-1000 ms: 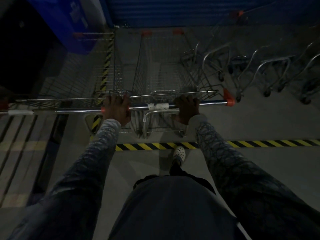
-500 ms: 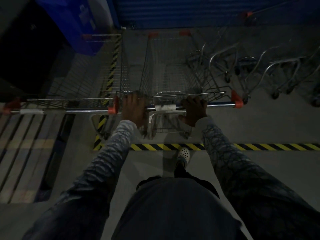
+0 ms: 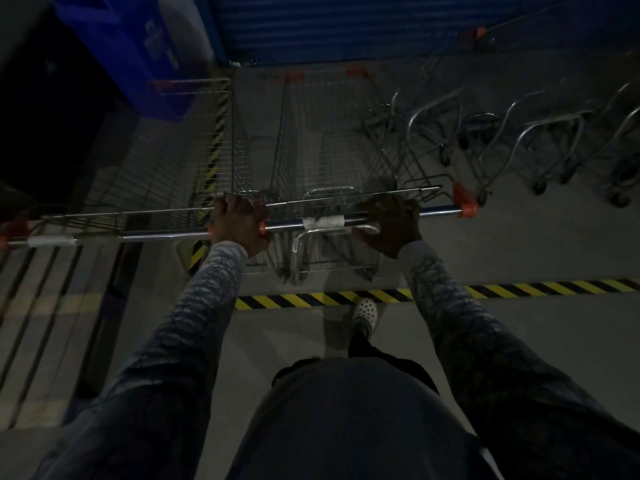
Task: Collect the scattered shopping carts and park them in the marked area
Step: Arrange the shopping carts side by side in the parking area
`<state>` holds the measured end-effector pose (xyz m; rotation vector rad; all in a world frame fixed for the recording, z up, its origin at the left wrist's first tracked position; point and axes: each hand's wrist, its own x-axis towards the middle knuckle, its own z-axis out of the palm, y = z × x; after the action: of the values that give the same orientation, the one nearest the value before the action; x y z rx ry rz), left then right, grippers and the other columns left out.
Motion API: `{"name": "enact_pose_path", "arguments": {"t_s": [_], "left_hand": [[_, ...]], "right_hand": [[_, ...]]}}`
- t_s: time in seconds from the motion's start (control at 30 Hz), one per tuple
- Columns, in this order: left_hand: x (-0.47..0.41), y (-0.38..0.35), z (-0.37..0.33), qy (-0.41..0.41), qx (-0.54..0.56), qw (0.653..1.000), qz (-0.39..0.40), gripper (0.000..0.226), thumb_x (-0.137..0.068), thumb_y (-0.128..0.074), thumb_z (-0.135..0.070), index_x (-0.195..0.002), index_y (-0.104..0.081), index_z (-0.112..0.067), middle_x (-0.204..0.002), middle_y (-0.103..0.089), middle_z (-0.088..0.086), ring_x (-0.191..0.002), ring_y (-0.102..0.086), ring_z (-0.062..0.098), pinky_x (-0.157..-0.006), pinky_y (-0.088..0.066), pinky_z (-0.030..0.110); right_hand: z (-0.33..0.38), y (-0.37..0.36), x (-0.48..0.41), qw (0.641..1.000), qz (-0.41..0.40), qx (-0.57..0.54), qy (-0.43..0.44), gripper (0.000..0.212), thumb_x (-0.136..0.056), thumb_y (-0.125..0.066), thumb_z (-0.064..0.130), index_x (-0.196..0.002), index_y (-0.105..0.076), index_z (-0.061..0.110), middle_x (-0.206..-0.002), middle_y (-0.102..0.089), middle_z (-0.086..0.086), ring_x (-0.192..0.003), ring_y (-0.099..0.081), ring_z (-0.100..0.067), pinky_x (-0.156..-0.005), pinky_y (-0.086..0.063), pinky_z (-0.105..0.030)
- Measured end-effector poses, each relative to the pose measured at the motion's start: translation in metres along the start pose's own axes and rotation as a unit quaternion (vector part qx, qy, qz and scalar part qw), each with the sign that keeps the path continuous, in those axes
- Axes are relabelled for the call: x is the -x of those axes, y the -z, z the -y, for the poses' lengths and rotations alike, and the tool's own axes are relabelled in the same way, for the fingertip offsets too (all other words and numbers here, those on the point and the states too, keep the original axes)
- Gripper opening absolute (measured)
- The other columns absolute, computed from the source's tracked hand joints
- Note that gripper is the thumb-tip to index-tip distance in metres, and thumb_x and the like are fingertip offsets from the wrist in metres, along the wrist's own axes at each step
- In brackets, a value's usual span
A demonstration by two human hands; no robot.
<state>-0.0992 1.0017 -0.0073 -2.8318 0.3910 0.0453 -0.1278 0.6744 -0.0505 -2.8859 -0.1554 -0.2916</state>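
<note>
Two hands grip the shopping cart (image 3: 329, 150) by its handle (image 3: 436, 213). Your right hand (image 3: 391, 225) wraps its fingers (image 3: 388, 206) round the bar towards its right end. Your left hand (image 3: 239, 225) curls tightly where the bar's left end meets the second cart (image 3: 156, 188) just beside it. Your cart stands beyond the yellow-black floor stripe (image 3: 519, 289), facing the blue shutter (image 3: 346, 26), with nested carts (image 3: 519, 143) to the right.
</note>
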Motion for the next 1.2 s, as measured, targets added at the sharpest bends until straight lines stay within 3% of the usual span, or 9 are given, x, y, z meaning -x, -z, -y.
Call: {"name": "enact_pose_path", "arguments": {"t_s": [0.17, 0.33, 0.53, 0.67, 0.73, 0.8, 0.9, 1.03, 1.2], "left_hand": [[0.001, -0.002, -0.002, 0.0, 0.029, 0.999, -0.036, 0.065, -0.063, -0.051, -0.042, -0.121, -0.063, -0.014, -0.106, -0.067, 0.02, -0.114, -0.048, 0.043, -0.104, -0.027, 0.064], [0.001, -0.004, -0.002, 0.008, 0.027, 0.999, -0.039, 0.063, -0.063, -0.05, -0.042, -0.12, -0.064, -0.02, -0.102, -0.07, 0.014, -0.114, -0.048, 0.039, -0.103, -0.027, 0.055], [0.001, -0.005, -0.001, 0.01, 0.019, 1.0, -0.017, 0.065, -0.063, -0.045, -0.041, -0.121, -0.062, -0.018, -0.102, -0.07, 0.014, -0.113, -0.048, 0.039, -0.102, -0.029, 0.056], [0.006, 0.006, -0.012, 0.006, 0.033, 0.998, -0.053, 0.071, -0.059, -0.059, -0.042, -0.125, -0.059, -0.014, -0.124, -0.055, 0.019, -0.117, -0.045, 0.043, -0.102, -0.028, 0.061], [0.019, 0.009, -0.036, -0.071, 0.033, 0.993, -0.088, 0.081, -0.06, -0.065, -0.044, -0.133, -0.054, -0.012, -0.131, -0.051, 0.022, -0.12, -0.045, 0.044, -0.104, -0.028, 0.061], [0.038, 0.006, -0.07, -0.156, 0.071, 0.976, -0.134, 0.076, -0.07, -0.063, -0.044, -0.139, -0.053, -0.014, -0.137, -0.051, 0.019, -0.124, -0.046, 0.041, -0.107, -0.029, 0.056], [0.056, -0.008, -0.106, -0.192, 0.137, 0.965, -0.117, 0.069, -0.076, -0.062, -0.038, -0.141, -0.052, -0.015, -0.149, -0.043, 0.017, -0.131, -0.04, 0.038, -0.112, -0.02, 0.052], [0.06, -0.019, -0.104, -0.159, 0.164, 0.971, -0.075, 0.071, -0.078, -0.059, -0.046, -0.141, -0.05, -0.014, -0.148, -0.041, 0.015, -0.13, -0.04, 0.038, -0.109, -0.025, 0.053], [0.046, -0.018, -0.076, -0.04, 0.271, 0.932, -0.238, 0.052, -0.082, -0.061, -0.044, -0.126, -0.053, -0.017, -0.125, -0.053, 0.013, -0.117, -0.05, 0.038, -0.104, -0.029, 0.05]], "right_hand": [[-0.04, 0.008, 0.016, 0.971, -0.164, 0.003, -0.174, 0.052, -0.085, -0.054, 0.067, -0.129, -0.057, 0.039, -0.15, -0.042, -0.006, -0.142, -0.033, -0.029, -0.111, -0.014, -0.058], [-0.071, 0.007, 0.016, 0.936, -0.158, 0.008, -0.316, 0.056, -0.086, -0.047, 0.071, -0.128, -0.055, 0.034, -0.156, -0.033, -0.003, -0.146, -0.023, -0.025, -0.111, -0.019, -0.055], [-0.077, -0.014, 0.012, 0.929, -0.215, 0.016, -0.3, 0.051, -0.093, -0.045, 0.066, -0.115, -0.065, 0.024, -0.151, -0.042, -0.01, -0.144, -0.031, -0.035, -0.105, -0.029, -0.05], [-0.083, -0.018, 0.013, 0.932, -0.232, 0.001, -0.279, 0.042, -0.092, -0.054, 0.059, -0.112, -0.066, 0.025, -0.152, -0.041, -0.011, -0.144, -0.029, -0.037, -0.106, -0.029, -0.052], [-0.084, -0.019, 0.014, 0.936, -0.242, -0.011, -0.256, 0.037, -0.09, -0.058, 0.055, -0.109, -0.066, 0.026, -0.152, -0.041, -0.012, -0.144, -0.029, -0.04, -0.106, -0.028, -0.054], [-0.082, -0.018, 0.013, 0.935, -0.244, -0.022, -0.256, 0.037, -0.088, -0.058, 0.053, -0.108, -0.069, 0.024, -0.151, -0.042, -0.013, -0.144, -0.029, -0.041, -0.107, -0.027, -0.054], [-0.079, -0.016, 0.012, 0.933, -0.242, -0.025, -0.266, 0.036, -0.085, -0.058, 0.05, -0.104, -0.071, 0.022, -0.151, -0.043, -0.012, -0.144, -0.029, -0.042, -0.108, -0.026, -0.052], [-0.08, -0.015, 0.014, 0.938, -0.236, -0.021, -0.254, 0.03, -0.085, -0.06, 0.047, -0.101, -0.07, 0.025, -0.151, -0.043, -0.013, -0.143, -0.029, -0.041, -0.108, -0.027, -0.052], [-0.08, -0.015, 0.015, 0.938, -0.227, -0.019, -0.26, 0.028, -0.085, -0.059, 0.046, -0.101, -0.071, 0.027, -0.152, -0.042, -0.01, -0.145, -0.026, -0.039, -0.11, -0.025, -0.05]]}}
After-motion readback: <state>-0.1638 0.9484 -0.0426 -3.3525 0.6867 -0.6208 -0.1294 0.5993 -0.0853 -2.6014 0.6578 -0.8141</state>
